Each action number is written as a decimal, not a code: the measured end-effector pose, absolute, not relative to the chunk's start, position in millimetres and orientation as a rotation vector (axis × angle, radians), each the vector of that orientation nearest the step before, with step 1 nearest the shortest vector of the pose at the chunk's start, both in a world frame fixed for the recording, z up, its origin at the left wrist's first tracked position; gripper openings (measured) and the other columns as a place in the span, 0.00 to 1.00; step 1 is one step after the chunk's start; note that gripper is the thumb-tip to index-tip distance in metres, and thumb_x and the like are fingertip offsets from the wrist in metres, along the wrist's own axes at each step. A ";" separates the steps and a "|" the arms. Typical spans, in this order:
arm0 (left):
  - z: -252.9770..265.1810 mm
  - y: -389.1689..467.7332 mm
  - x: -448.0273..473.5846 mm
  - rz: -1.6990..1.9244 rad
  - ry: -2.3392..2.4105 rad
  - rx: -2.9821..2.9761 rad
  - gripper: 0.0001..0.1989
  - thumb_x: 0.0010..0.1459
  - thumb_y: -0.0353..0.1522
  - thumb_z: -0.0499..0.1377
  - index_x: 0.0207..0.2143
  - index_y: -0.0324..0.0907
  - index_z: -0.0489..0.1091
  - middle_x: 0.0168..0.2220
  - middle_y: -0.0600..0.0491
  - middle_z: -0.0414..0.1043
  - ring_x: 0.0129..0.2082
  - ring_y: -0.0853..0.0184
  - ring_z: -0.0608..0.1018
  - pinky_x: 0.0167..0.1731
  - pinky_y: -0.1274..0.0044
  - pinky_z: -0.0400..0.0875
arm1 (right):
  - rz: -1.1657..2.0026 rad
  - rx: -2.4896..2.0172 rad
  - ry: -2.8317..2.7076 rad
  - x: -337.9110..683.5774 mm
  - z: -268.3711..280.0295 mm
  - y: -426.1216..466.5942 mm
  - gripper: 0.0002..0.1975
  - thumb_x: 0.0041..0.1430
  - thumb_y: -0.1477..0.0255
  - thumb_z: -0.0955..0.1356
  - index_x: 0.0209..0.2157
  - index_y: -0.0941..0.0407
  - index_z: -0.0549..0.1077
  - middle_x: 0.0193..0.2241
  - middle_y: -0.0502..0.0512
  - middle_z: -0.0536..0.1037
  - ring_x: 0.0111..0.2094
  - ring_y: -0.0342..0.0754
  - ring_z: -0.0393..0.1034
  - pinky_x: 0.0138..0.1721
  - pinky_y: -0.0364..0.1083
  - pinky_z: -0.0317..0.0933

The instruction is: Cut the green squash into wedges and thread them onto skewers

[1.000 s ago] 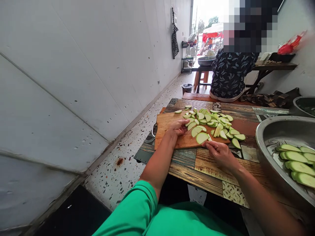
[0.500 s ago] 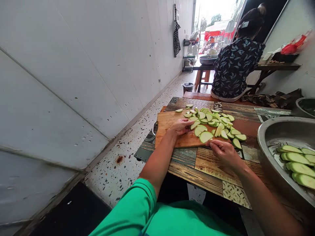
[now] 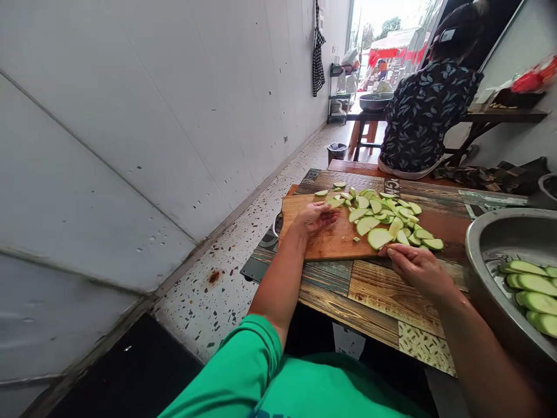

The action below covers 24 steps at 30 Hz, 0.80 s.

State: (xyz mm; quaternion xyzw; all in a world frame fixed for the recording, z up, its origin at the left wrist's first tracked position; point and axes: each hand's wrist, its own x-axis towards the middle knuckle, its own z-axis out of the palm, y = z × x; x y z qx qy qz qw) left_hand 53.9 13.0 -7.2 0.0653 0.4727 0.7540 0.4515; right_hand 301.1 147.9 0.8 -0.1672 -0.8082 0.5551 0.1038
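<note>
My left hand (image 3: 317, 218) is over the left half of a wooden cutting board (image 3: 300, 209), its thumb and forefinger closed on the end of a pale green zucchini slice (image 3: 335, 203). The other fingers curl loosely below it. At the board's near right edge, my right hand (image 3: 413, 264) is closed in a pinch against a large half-round zucchini slice (image 3: 379, 238). Something thin and brownish shows at those fingertips, too small to name. Several more cut zucchini pieces (image 3: 376, 206) lie heaped over the board's right side and spill onto the table.
A large metal basin (image 3: 474, 244) with stacked long zucchini slices (image 3: 537, 283) stands at the right on the patchwork table (image 3: 378, 284). Ahead, a person (image 3: 429, 116) sits with their back to me at another table. A white wall (image 3: 174, 116) runs along the left.
My left hand has moved slightly away from the slices in front of it, baring more of the board. The right hand stays pinched by the large slice. The whole view has shifted slightly.
</note>
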 end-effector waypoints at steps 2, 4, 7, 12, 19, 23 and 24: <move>-7.4 15.6 55.0 1.882 1.145 0.128 0.07 0.64 0.24 0.51 0.37 0.33 0.69 0.29 0.46 0.76 0.27 0.69 0.79 0.30 0.79 0.75 | 1.605 -0.497 -2.381 300.4 1.6 146.9 0.19 0.55 0.55 0.65 0.29 0.58 0.72 0.13 0.44 0.55 0.15 0.38 0.45 0.16 0.42 0.38; -7.1 18.4 55.5 1.905 1.121 0.060 0.09 0.64 0.25 0.50 0.41 0.32 0.69 0.30 0.45 0.77 0.28 0.69 0.79 0.29 0.80 0.75 | 1.572 -0.473 -2.408 299.2 -2.0 146.8 0.19 0.56 0.55 0.65 0.29 0.58 0.72 0.13 0.44 0.55 0.16 0.38 0.46 0.16 0.42 0.38; -5.9 19.8 54.6 1.914 1.049 -0.020 0.11 0.64 0.26 0.50 0.44 0.30 0.69 0.31 0.42 0.77 0.30 0.66 0.80 0.31 0.78 0.76 | 1.553 -0.395 -2.480 296.9 -11.1 146.2 0.19 0.57 0.55 0.64 0.29 0.58 0.73 0.14 0.45 0.56 0.17 0.38 0.47 0.17 0.41 0.40; -4.9 18.1 53.7 1.915 0.996 -0.073 0.12 0.62 0.25 0.49 0.44 0.29 0.69 0.31 0.39 0.78 0.32 0.62 0.82 0.36 0.71 0.77 | 1.573 -0.369 -2.507 294.7 -19.6 140.8 0.21 0.58 0.55 0.63 0.34 0.59 0.74 0.15 0.43 0.53 0.17 0.38 0.46 0.17 0.41 0.40; -7.9 19.8 52.3 1.947 0.954 -0.108 0.13 0.60 0.24 0.50 0.45 0.29 0.69 0.33 0.39 0.78 0.32 0.62 0.82 0.38 0.70 0.77 | 1.630 -0.386 -2.472 295.8 -22.0 139.8 0.22 0.58 0.54 0.63 0.37 0.59 0.75 0.15 0.43 0.53 0.17 0.39 0.46 0.17 0.41 0.39; -7.4 20.2 52.1 1.961 0.962 -0.103 0.13 0.61 0.24 0.49 0.45 0.29 0.69 0.32 0.40 0.78 0.31 0.63 0.82 0.35 0.72 0.77 | 1.620 -0.404 -2.470 295.9 -20.9 139.4 0.23 0.58 0.54 0.63 0.37 0.60 0.75 0.15 0.43 0.53 0.17 0.38 0.45 0.18 0.41 0.39; -6.7 20.2 52.6 1.960 0.962 -0.097 0.13 0.61 0.24 0.49 0.45 0.28 0.69 0.31 0.40 0.78 0.31 0.63 0.82 0.35 0.73 0.77 | 1.609 -0.409 -2.468 295.8 -20.3 138.9 0.23 0.58 0.54 0.63 0.36 0.60 0.76 0.15 0.43 0.53 0.17 0.38 0.45 0.18 0.41 0.39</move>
